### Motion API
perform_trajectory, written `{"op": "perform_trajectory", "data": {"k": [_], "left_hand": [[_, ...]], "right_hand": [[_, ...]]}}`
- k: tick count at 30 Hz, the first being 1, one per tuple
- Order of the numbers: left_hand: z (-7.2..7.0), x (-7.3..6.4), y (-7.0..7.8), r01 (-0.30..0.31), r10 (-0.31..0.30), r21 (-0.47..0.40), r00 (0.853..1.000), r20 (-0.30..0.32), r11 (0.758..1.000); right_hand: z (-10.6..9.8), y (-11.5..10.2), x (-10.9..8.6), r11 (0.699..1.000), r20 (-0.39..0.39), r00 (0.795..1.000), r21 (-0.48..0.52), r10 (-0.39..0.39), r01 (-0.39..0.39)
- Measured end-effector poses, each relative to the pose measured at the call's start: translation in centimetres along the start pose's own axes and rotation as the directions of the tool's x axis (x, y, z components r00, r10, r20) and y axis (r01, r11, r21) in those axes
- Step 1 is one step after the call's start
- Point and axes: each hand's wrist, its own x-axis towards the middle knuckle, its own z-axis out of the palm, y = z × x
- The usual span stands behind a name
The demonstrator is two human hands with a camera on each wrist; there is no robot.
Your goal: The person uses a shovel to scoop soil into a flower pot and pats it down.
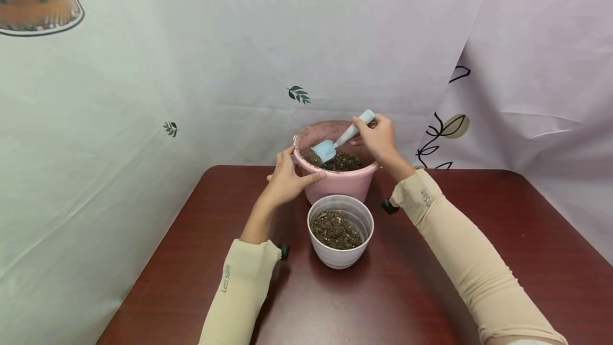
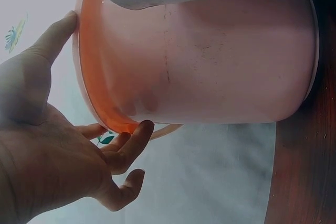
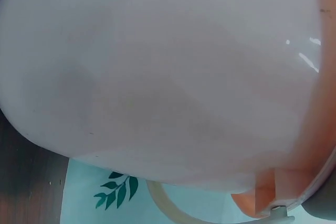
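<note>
A pink bucket (image 1: 341,182) stands at the back of the table with dark soil (image 1: 347,162) inside. My right hand (image 1: 379,136) grips the pale handle of a small light-blue trowel (image 1: 325,150), whose blade slants down against the soil near the bucket's left side. At the bucket's left rim is my left hand (image 1: 286,177), thumb along the front edge and fingers around the side; in the left wrist view that hand (image 2: 68,150) has bent fingers by the rim. The right wrist view shows mostly the bucket's outer wall (image 3: 157,87).
In front of the bucket stands a whitish ribbed pot (image 1: 339,258) partly filled with soil (image 1: 336,230). Both rest on a dark red-brown table (image 1: 215,222) with rounded back corners. A pale printed cloth (image 1: 230,52) hangs behind. The bucket's curved carrying handle (image 3: 168,205) hangs at its far side.
</note>
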Motion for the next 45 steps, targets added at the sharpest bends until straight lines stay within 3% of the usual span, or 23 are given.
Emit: {"op": "perform_trajectory", "data": {"k": [8, 16, 26, 34, 38, 45], "left_hand": [[0.0, -0.1, 0.1, 0.006, -0.006, -0.011, 1.000, -0.002, 1.000], [-0.1, -0.2, 0.1, 0.005, -0.005, 0.004, 1.000, 0.001, 1.000], [0.2, 0.0, 0.2, 0.013, -0.013, 0.012, 1.000, 0.013, 1.000], [0.1, 0.2, 0.3, 0.004, -0.004, 0.016, 1.000, 0.004, 1.000], [0.0, 0.3, 0.3, 0.002, -0.002, 0.007, 1.000, 0.028, 1.000], [-1.9, -0.7, 0.7, 0.058, -0.056, -0.040, 0.998, 0.040, 0.998]], "right_hand": [[0.0, -0.1, -0.1, 0.999, -0.013, 1.000, 0.033, 0.016, -0.016], [-0.1, 0.0, 0.0, 0.998, 0.105, 0.994, 0.062, -0.014, 0.007], [-1.7, -0.8, 0.0, 0.970, 0.026, 0.989, 0.195, 0.146, -0.148], [-3.4, -1.3, -0.1, 0.954, -0.012, 0.994, 0.282, 0.112, -0.104], [-3.9, -1.1, -0.4, 0.949, -0.013, 0.994, 0.298, 0.106, -0.098], [-4.4, -0.6, -1.1, 0.937, 0.005, 0.991, 0.326, 0.132, -0.126]]}}
